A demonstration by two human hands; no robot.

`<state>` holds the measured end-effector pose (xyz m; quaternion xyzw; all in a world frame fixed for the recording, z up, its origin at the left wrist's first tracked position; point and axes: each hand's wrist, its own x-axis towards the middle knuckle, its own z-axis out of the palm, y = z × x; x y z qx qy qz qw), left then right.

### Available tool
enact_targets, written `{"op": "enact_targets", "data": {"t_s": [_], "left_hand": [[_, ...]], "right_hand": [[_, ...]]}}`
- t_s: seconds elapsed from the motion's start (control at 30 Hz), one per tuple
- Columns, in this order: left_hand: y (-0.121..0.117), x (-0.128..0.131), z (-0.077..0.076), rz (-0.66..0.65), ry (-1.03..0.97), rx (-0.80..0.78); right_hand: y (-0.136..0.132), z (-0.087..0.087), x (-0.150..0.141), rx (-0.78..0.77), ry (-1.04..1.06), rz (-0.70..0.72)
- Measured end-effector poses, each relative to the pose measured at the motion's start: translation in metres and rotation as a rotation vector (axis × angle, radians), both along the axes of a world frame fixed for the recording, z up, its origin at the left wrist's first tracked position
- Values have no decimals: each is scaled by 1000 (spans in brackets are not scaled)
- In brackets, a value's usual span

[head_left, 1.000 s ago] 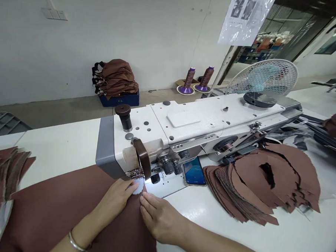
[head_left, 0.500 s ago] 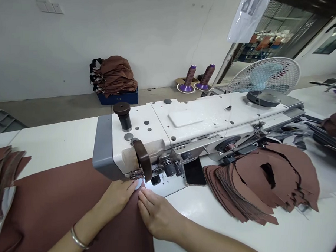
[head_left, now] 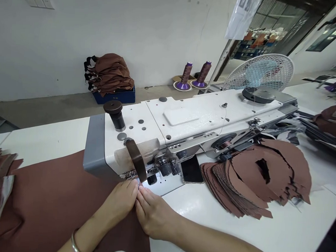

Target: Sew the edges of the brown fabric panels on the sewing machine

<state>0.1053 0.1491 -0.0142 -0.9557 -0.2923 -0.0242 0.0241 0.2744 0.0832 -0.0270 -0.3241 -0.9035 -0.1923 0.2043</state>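
A large brown leather-like panel (head_left: 56,195) lies across the table and runs under the head of a white sewing machine (head_left: 154,121). At its right edge, just below the needle area, my left hand (head_left: 123,196) has its fingers closed on the material, a silver bangle on the wrist. Touching it from the right, my right hand (head_left: 155,214) pinches the same edge with fingers together. A sliver of pale blue (head_left: 138,180) shows at the fingertips beside the presser area. The needle itself is hidden behind the dark brown guard (head_left: 135,160).
Stacked brown cut pieces (head_left: 266,175) lie at the right, with a black phone (head_left: 192,169) beside the machine. More brown pieces (head_left: 1,182) are piled at the left. Behind stand two thread cones (head_left: 186,76), a fan (head_left: 261,74) and a blue crate (head_left: 116,97) of brown goods.
My left hand has come in against my right hand, and the pale blue bit is now mostly covered. A white patch shows at the panel's bottom edge. The view has shifted slightly.
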Motion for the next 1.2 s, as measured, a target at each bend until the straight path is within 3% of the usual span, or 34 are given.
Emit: {"op": "enact_targets", "data": {"t_s": [0.23,0.4,0.5,0.63,1.2], "left_hand": [[-4,10,3,37,-123,202],[4,-7,4,42,-103,311],[11,-17,2,-52,-133,354],[13,-18,-2,-120,-108,301],[12,-3,12,-4,195,96]], "right_hand": [[-3,-3,-3,10,13,-17],[-19,5,0,26,50,14],[-25,9,1,24,54,20],[-22,10,-3,34,63,19],[-18,9,-16,37,3,42]]}}
